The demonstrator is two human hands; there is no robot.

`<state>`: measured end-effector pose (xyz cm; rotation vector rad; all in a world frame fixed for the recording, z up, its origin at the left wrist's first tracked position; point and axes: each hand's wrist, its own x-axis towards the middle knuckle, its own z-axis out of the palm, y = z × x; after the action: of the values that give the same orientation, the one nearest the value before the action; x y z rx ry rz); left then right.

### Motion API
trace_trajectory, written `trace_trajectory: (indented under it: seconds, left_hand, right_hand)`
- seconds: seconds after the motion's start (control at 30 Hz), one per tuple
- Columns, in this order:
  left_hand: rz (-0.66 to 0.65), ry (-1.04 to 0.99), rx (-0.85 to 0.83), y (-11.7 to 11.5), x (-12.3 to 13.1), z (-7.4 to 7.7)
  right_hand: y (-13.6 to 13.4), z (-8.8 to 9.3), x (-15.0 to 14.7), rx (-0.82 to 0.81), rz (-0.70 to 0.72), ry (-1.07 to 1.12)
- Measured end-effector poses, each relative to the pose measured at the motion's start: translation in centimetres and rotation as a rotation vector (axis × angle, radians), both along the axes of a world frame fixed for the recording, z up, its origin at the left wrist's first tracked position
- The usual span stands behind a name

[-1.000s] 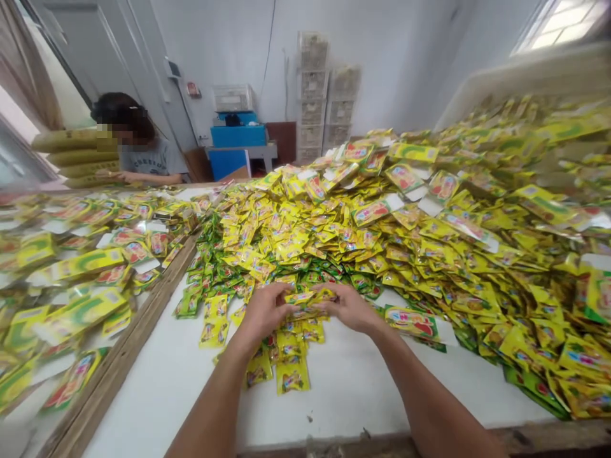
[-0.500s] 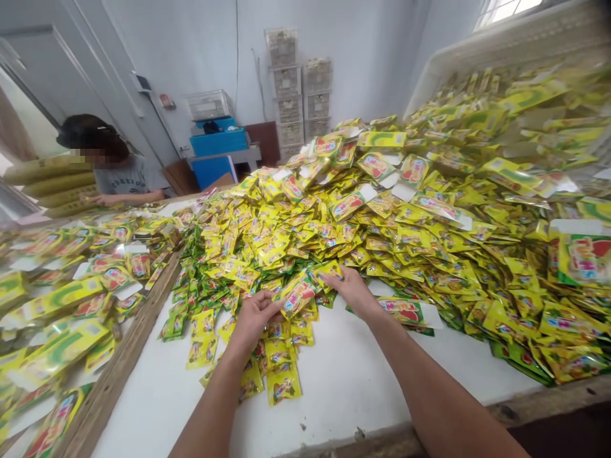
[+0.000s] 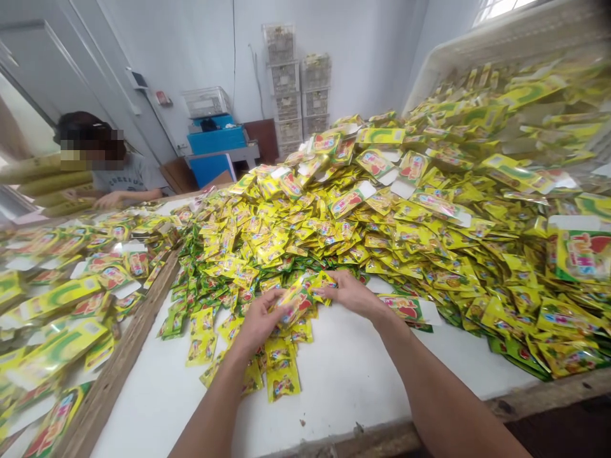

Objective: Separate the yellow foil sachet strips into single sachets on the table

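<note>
The left hand's (image 3: 260, 320) grip is clasping a printed carton (image 3: 298, 299) over the worktop (image 3: 353, 375), back from its front edge; the right hand (image 3: 352, 294) is pinching a yellow sachet (image 3: 323, 280) at the carton's end.

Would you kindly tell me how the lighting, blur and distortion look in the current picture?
Head view: the window glows bright at the top edge; head view: the cartons at far left and the crate at upper right look soft, while the foreground sachets are clearer; head view: the grey door leans steeply, probably wide-angle distortion.
</note>
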<state>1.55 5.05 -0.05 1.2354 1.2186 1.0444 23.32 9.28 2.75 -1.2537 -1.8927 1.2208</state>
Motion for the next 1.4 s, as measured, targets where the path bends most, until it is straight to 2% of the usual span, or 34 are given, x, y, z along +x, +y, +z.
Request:
trace_trajectory:
  seconds: [0.07, 0.23, 0.37, 0.43, 0.6, 0.7, 0.83, 1.03, 1.17, 1.3, 1.4]
  left_hand:
    - [0.007, -0.026, -0.005, 0.0, 0.5, -0.4]
    - [0.029, -0.137, -0.066, 0.2, 0.5, -1.5]
    - [-0.011, -0.125, -0.014, 0.2, 0.7, -1.7]
    - [-0.011, -0.137, -0.018, 0.2, 0.9, -1.6]
    - [0.062, -0.252, -0.132, 0.1, 1.3, -1.1]
    - [0.055, -0.312, -0.138, 0.1, 1.2, -0.9]
    - [0.093, -0.306, -0.097, 0.1, 1.0, -0.9]
    - [0.087, -0.266, -0.067, 0.1, 0.9, -0.3]
    - [0.096, -0.279, -0.056, 0.1, 0.5, 0.0]
    - [0.045, -0.263, -0.07, 0.0, 0.0, 0.2]
    - [0.046, -0.301, -0.096, 0.0, -0.2, 0.4]
  right_hand:
    - [-0.1, 0.0, -0.4, -0.007, 0.063, 0.047]
    - [-0.1, -0.1, -0.4, 0.108, -0.091, -0.052]
    - [-0.3, 0.0, -0.5, 0.118, 0.008, -0.104]
    - [-0.3, -0.1, -0.7, 0.133, 0.009, -0.07]
    - [0.0, -0.5, -1.2, 0.125, -0.288, 0.122]
    - [-0.1, -0.9, -2.0, 0.158, -0.354, 0.201]
    - [-0.6, -1.2, -2.8, 0.226, -0.334, 0.097]
    - [-0.9, -1.6, -3.1, 0.175, -0.151, 0.118]
    - [-1.0, -1.5, -3.5, 0.192, -0.227, 0.214]
    - [-1.2, -1.0, -3.6, 0.308, -0.289, 0.106]
    - [-1.1, -0.7, -3.3, 0.257, -0.266, 0.069]
